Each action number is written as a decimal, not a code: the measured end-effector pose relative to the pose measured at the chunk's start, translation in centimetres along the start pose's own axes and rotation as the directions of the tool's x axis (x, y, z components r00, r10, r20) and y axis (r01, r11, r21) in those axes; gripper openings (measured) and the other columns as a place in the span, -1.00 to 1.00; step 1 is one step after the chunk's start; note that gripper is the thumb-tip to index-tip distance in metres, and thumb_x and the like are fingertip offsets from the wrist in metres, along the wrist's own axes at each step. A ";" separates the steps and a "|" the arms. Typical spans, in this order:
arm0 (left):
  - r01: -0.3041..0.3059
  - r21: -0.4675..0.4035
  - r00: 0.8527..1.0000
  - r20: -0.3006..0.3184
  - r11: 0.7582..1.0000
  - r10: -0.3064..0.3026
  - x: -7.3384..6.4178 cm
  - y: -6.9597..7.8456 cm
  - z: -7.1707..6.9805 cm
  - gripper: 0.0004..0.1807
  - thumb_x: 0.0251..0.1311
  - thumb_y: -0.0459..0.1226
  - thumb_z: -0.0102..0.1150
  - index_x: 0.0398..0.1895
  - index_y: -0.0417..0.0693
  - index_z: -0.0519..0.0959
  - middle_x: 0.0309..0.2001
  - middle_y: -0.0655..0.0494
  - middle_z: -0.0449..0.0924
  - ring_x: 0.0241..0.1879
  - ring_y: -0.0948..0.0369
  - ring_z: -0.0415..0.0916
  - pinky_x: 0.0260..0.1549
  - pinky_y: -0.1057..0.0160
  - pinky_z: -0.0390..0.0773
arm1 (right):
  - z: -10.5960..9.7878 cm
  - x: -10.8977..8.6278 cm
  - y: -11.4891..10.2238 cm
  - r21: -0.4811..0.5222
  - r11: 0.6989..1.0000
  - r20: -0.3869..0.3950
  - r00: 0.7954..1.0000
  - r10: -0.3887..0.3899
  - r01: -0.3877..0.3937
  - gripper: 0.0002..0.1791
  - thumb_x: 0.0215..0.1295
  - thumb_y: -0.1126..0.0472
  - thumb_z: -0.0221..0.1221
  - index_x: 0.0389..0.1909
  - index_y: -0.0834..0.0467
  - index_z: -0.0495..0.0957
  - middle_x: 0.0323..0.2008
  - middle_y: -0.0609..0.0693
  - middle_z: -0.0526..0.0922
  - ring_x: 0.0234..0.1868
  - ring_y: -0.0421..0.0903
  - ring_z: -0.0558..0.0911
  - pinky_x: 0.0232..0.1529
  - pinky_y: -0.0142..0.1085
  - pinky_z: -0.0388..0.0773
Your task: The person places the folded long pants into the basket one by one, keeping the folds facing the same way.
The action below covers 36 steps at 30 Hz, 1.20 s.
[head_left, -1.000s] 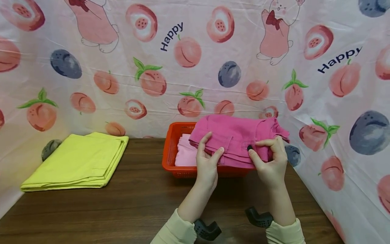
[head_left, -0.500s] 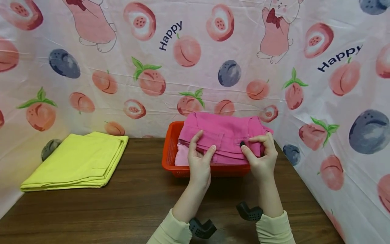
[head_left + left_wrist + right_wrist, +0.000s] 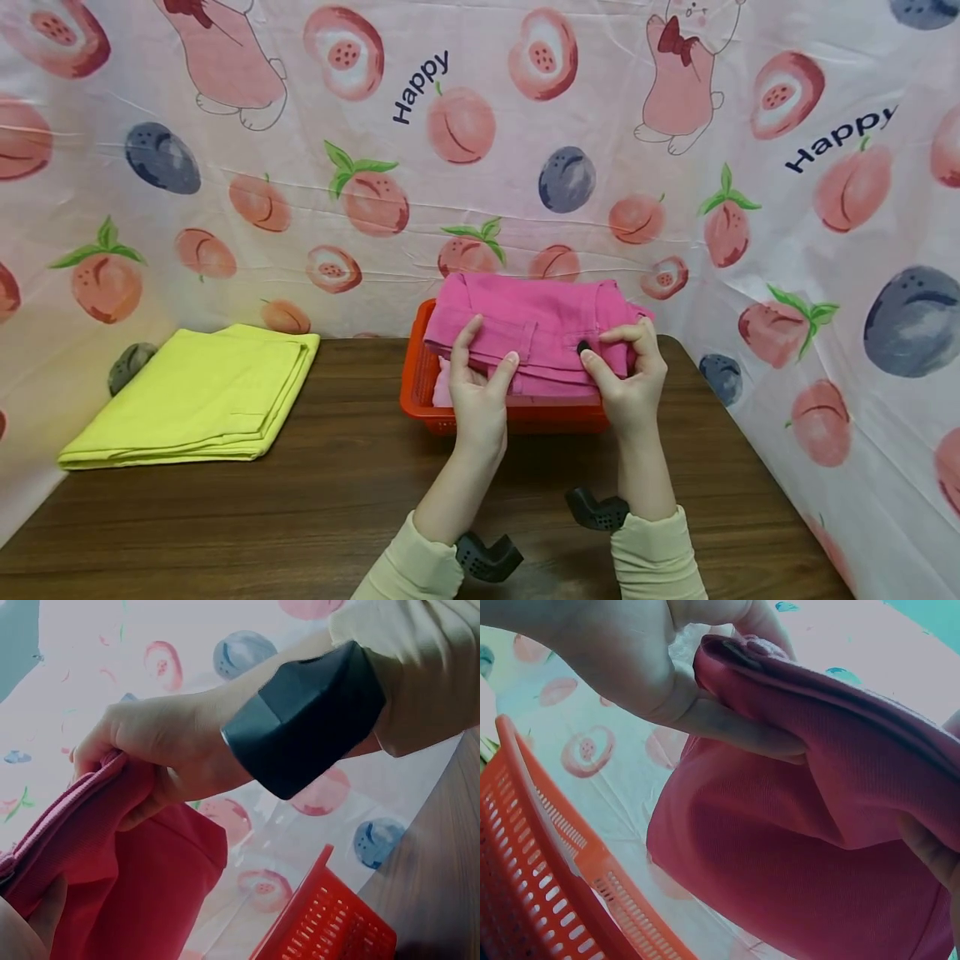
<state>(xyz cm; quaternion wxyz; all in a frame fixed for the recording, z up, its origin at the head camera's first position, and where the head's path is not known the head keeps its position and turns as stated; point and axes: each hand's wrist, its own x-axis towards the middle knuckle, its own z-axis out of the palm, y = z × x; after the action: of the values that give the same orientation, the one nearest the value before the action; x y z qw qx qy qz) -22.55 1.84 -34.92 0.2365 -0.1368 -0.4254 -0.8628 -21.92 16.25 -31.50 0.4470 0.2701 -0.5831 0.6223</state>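
Both hands hold a folded bright pink pair of trousers (image 3: 525,304) with belt loops along its near edge. My left hand (image 3: 480,404) pinches that edge toward the left, its thumb in front and fingers behind. On the right, my right hand (image 3: 633,387) grips the near corner; a small black spot shows at its thumb tip. The trousers hang over a red plastic basket (image 3: 416,392), covering most of its opening. A sliver of light pink cloth (image 3: 442,387) shows inside. In the right wrist view, the bundle (image 3: 765,855) sags below the fingers, beside the basket wall (image 3: 540,877).
A folded yellow garment (image 3: 195,392) lies at the left of the brown wooden table (image 3: 300,517). Fruit-printed sheeting (image 3: 480,192) hangs behind the table and along both sides. Black wrist-worn devices (image 3: 487,557) sit at both cuffs.
Both hands have carried the pink trousers to the left, more squarely over the basket. Less of the light pink cloth shows now. The yellow garment stays put.
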 end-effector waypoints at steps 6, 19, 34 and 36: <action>0.018 -0.030 0.999 0.030 0.999 -0.017 0.1 0.6 -0.1 -0.26 0.11 -0.64 0.13 0.37 -0.09 0.22 0.34 -0.04 0.13 0.20 0.11 0.24 -0.02 0.29 0.49 | -0.1 0.1 -0.3 0.024 1.000 -0.008 1.000 0.009 -0.009 -0.77 -0.18 0.64 0.18 -0.44 0.51 0.38 -0.37 -0.01 0.48 -0.20 -0.08 0.39 -0.23 -0.27 0.26; 0.218 -0.190 0.966 0.184 0.957 -0.183 1.2 2.6 -1.6 -0.29 0.29 -0.23 -0.24 0.52 0.31 -0.06 0.33 -0.03 0.19 -0.38 0.28 0.48 -0.30 0.24 0.51 | -2.2 -0.3 2.0 0.113 0.993 -0.030 0.999 -0.015 0.018 -0.74 -0.25 0.67 0.18 -0.43 0.47 0.42 -0.36 0.06 0.46 -0.19 -0.02 0.40 -0.24 -0.31 0.29; 0.564 -0.231 0.819 0.277 0.793 -0.502 4.1 3.7 -6.2 -0.39 0.47 -0.02 -0.36 0.51 0.44 -0.23 -0.56 0.20 0.40 -0.68 0.35 0.34 -0.62 0.44 0.37 | -2.5 -0.2 0.7 0.255 0.967 -0.001 1.000 -0.009 0.009 -0.76 -0.25 0.65 0.14 -0.46 0.43 0.44 -0.43 0.07 0.46 -0.29 0.00 0.42 -0.16 -0.25 0.26; 0.597 -0.194 0.791 0.306 0.779 -0.530 4.1 3.8 -6.1 -0.46 0.49 -0.05 -0.37 0.49 0.32 -0.06 -0.63 0.24 0.36 -0.70 0.37 0.36 -0.64 0.46 0.37 | -2.5 -0.2 0.4 0.273 0.962 0.007 1.000 -0.012 0.009 -0.75 -0.27 0.66 0.12 -0.45 0.42 0.44 -0.41 0.08 0.45 -0.28 0.01 0.42 -0.21 -0.26 0.29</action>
<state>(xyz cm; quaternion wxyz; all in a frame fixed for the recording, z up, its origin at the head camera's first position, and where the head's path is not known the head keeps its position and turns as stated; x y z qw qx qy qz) -24.25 -6.28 -34.26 -0.1079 -0.1351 -0.3447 -0.9227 -21.74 18.61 -32.35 0.4064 0.3347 -0.4923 0.6931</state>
